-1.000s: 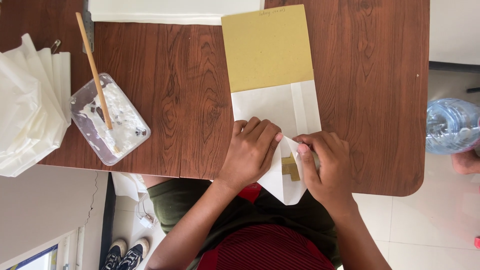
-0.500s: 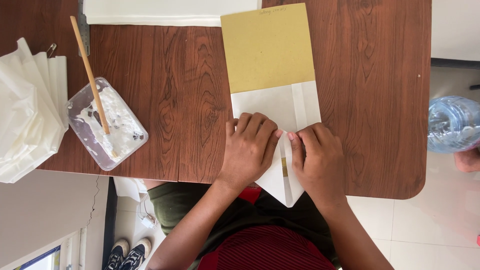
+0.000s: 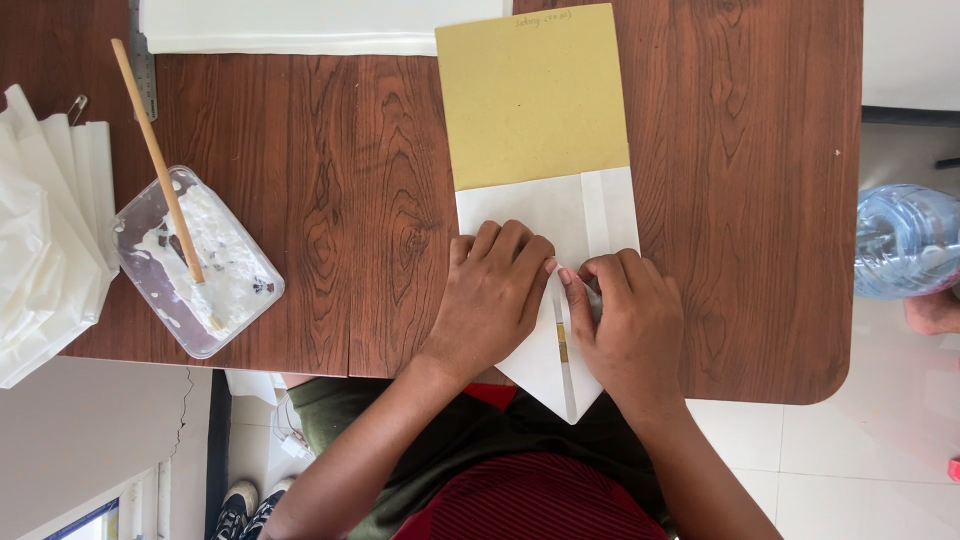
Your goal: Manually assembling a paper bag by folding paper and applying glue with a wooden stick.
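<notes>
A: Where's the paper (image 3: pixel 590 215)?
B: On the surface (image 3: pixel 330 200), under the card (image 3: pixel 535 95). Both hands, left (image 3: pixel 495 295) and right (image 3: pixel 625 325), press flat, fingertips meeting.
A: Done?
B: Point folded; seam seemingly still being pressed.

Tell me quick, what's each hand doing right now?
Left hand: open, flat, pressing down on the white folded paper.
Right hand: fingers curled, pressing the same paper's fold; grips nothing.

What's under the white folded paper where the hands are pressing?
A mustard-yellow cardboard sheet lies under the white folded paper, sticking out at the far end. A thin yellow strip shows through the seam. Both hands, left hand and right hand, cover the rest.
</notes>
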